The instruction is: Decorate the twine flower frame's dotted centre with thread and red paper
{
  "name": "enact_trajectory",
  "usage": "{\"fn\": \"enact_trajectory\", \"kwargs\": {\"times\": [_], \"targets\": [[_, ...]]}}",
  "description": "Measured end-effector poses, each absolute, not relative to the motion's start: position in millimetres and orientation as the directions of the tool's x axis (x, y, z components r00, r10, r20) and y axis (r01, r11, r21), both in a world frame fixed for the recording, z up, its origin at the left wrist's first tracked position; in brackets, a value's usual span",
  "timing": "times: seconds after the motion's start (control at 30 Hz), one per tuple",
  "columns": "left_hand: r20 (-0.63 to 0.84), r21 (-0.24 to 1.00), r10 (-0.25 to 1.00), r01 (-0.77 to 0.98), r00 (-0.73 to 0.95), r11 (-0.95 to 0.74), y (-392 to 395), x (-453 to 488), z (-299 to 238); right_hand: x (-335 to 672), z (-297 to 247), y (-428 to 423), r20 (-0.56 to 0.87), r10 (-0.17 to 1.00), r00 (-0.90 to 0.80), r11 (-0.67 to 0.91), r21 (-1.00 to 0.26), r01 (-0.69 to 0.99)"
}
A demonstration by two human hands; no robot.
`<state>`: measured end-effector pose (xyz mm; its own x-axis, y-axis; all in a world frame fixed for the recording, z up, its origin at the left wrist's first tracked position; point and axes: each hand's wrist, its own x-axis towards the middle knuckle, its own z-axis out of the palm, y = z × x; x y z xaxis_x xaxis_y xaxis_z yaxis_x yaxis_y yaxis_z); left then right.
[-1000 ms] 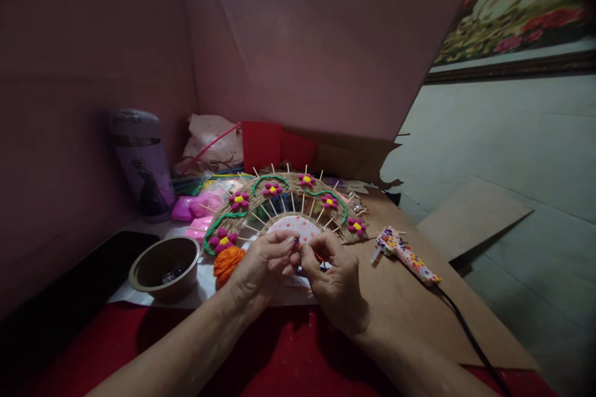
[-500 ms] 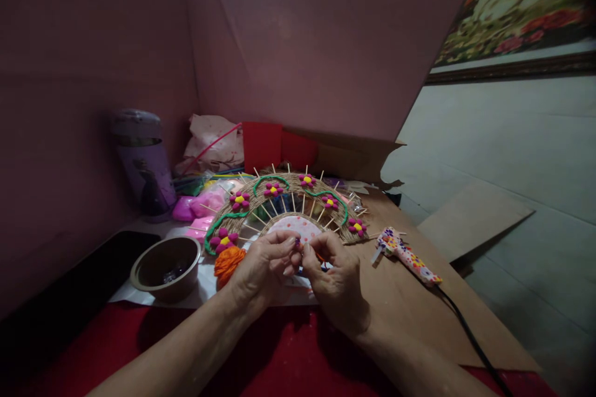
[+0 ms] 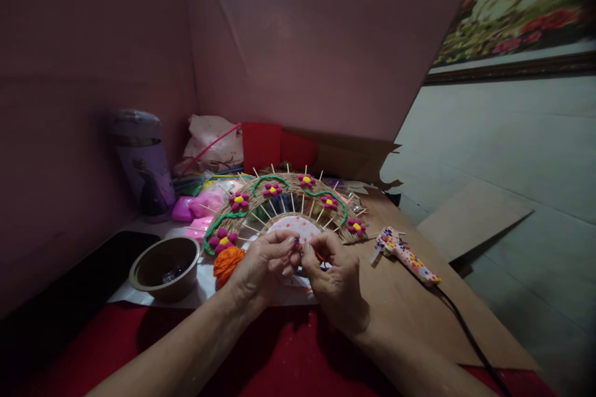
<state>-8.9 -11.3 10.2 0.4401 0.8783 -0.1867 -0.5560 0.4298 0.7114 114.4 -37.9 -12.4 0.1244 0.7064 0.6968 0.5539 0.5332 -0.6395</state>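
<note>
My left hand and my right hand meet fingertip to fingertip over the table, both pinched on a tiny purple piece between them. Just behind them lies a half-round woven fan of twine and wooden sticks, decorated with pink and yellow flowers and a green cord. An orange clump sits beside my left hand. What else the fingers hide I cannot make out.
A brown bowl stands at the left, a purple tumbler behind it. A patterned glue gun with a black cord lies to the right on cardboard. Pink clay packets, a red box and a pink cardboard screen stand behind.
</note>
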Motion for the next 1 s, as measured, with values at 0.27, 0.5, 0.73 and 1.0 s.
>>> {"fn": "enact_trajectory", "kwargs": {"times": [0.27,0.5,0.73,1.0], "targets": [[-0.169,0.703,0.873,-0.565,0.457,0.432,-9.3,-9.0,9.7,113.4,-9.3,-39.2,0.688,0.715,0.122,0.536,-0.652,0.536],[-0.165,0.702,0.872,-0.566,0.461,0.432,-9.5,-8.9,9.2,114.1,-11.6,-38.5,0.701,0.702,0.127,0.537,-0.638,0.553],[-0.167,0.699,0.869,-0.566,0.466,0.438,-9.1,-9.2,7.8,114.0,-10.7,-38.7,0.705,0.699,0.117,0.548,-0.634,0.546],[-0.155,0.710,0.870,-0.559,0.469,0.428,-8.3,-9.6,6.5,114.4,-11.9,-38.8,0.690,0.714,0.119,0.531,-0.644,0.551]]}}
